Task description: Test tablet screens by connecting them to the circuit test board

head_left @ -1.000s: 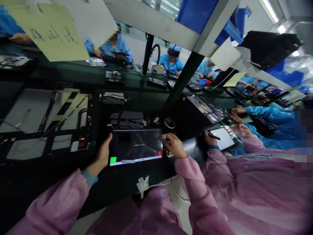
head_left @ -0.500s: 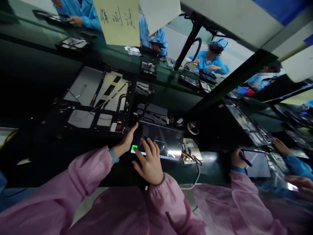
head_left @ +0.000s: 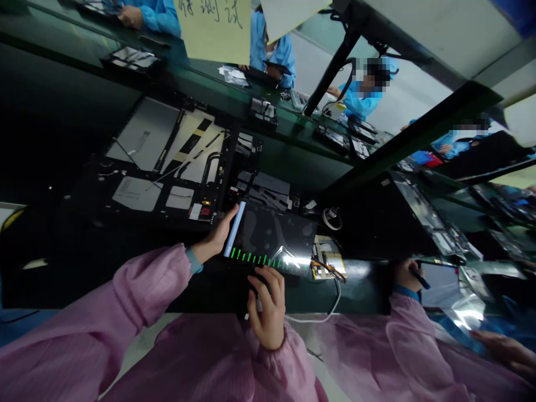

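Note:
My left hand [head_left: 216, 237] holds a flat display screen [head_left: 272, 234] at its left edge, thumb along the rim. The screen is lit dark, with a pale bar down its left side and a row of small green marks along its lower edge. My right hand [head_left: 270, 307] is just below the screen, off its surface, fingers bent and apart. A small pale patch shows beside its thumb; I cannot make out what it is. Right of the screen lies a circuit board [head_left: 329, 258] with orange and black wires, and a white cable [head_left: 337, 301] runs down from it.
Opened device housings [head_left: 165, 162] with grey battery plates lie behind to the left. A cable coil [head_left: 332, 218] sits behind the board. A large black panel [head_left: 368, 215] stands right. A neighbour's hand [head_left: 408, 274] holds a dark pen-like thing. A yellow paper note [head_left: 218, 33] hangs ahead.
My right hand has lifted off the screen and moved down toward the table's front edge. The green square is gone; a pale side bar and green marks now show. My left hand keeps its hold.

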